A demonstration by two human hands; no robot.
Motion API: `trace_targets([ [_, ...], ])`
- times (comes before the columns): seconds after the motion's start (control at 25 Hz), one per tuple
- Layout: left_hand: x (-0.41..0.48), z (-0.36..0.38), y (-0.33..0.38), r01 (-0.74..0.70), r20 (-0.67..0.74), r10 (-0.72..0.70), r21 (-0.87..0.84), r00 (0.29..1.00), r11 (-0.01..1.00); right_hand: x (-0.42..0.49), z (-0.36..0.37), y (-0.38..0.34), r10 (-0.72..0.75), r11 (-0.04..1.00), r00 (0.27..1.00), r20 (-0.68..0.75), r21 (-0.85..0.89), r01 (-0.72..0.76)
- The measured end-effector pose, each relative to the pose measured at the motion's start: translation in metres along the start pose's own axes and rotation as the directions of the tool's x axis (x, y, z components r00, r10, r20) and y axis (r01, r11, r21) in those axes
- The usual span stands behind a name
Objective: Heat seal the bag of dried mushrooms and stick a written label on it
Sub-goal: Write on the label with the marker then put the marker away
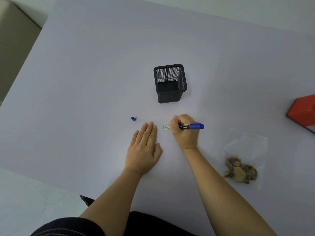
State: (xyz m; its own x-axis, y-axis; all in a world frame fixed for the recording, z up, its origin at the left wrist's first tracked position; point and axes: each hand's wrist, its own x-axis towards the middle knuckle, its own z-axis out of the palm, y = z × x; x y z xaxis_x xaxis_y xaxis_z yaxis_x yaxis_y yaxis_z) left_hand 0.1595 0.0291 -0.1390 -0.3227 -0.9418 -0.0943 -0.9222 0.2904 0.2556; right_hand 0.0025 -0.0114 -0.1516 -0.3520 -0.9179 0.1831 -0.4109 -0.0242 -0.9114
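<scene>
Head view: right hand [185, 132] clenches the marker [192, 126] over the label [166, 127] to write; left hand [144, 147] rests flat, released, steadying nearby.

Blue-capped black marker [191, 126], blue cap [133, 118] — black mesh holder [170, 83], lavender table [85, 82].

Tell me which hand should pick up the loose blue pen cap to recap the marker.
Left. The left hand lies flat and empty on the table, close to the blue cap. The right hand is gripping the marker over the label.
</scene>
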Motion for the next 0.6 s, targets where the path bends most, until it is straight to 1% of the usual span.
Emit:
trace_targets([
  [0.6, -0.0014, 0.0037, -0.0025, -0.006, -0.001, 0.006, 0.007, 1.000, 1.000, 0.0007, -0.0006, -0.0036, 0.021, 1.000, 1.000, 0.003, 0.003, -0.021],
])
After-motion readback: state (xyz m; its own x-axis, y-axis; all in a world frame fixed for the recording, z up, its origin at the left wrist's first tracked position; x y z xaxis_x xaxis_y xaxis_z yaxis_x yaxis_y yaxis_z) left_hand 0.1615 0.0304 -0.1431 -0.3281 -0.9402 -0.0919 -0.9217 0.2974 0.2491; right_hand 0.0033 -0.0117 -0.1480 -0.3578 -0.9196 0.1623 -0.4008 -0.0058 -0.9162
